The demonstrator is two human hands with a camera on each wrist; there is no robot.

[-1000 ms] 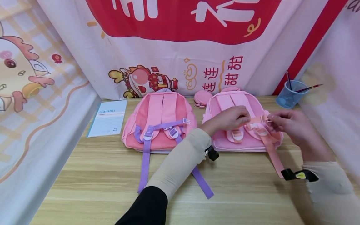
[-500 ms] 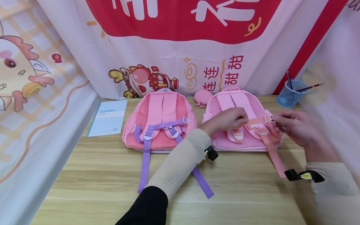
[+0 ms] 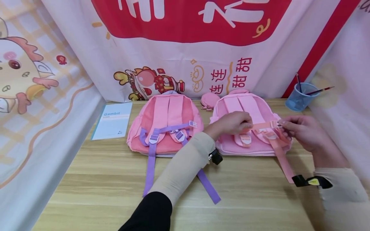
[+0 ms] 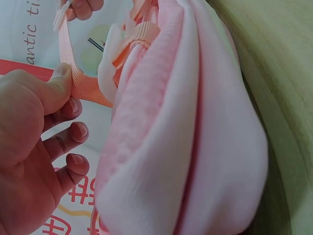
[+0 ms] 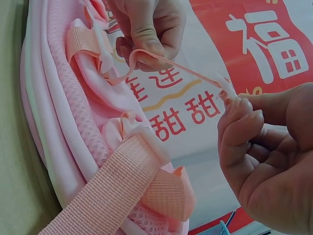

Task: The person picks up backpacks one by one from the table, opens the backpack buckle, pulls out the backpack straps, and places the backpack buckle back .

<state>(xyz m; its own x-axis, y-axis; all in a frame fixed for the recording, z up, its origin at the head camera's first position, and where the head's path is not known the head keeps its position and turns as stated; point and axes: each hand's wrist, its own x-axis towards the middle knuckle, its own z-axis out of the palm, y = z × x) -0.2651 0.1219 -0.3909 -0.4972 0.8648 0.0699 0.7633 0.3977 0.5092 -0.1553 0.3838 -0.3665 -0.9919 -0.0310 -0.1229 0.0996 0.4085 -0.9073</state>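
Observation:
A pink backpack [image 3: 255, 150] lies on the table with its shoulder straps facing up. Across it, a peach webbing strap [image 3: 261, 125] stretches between the two hands. The left hand [image 3: 238, 123] pinches this strap between thumb and index finger; in the left wrist view the other fingers are loosely bent. At the strap's far end is a small pale plastic buckle [image 3: 274, 124], pinched by the fingertips of the right hand [image 3: 302, 130]. The right wrist view shows the strap [image 5: 183, 71] raised off the bag, with the buckle partly hidden by the right fingers.
Left of it lies a second pink backpack [image 3: 161, 112] with purple straps [image 3: 150, 170] trailing forward. A round pink pouch [image 3: 209, 100] sits behind, between the bags. A notebook [image 3: 111, 123] lies far left; a blue pencil cup [image 3: 299, 100] stands back right.
The right hand has moved slightly to the right with the buckle, and more of the peach strap shows between the hands. The left hand keeps its pinch nearly in place.

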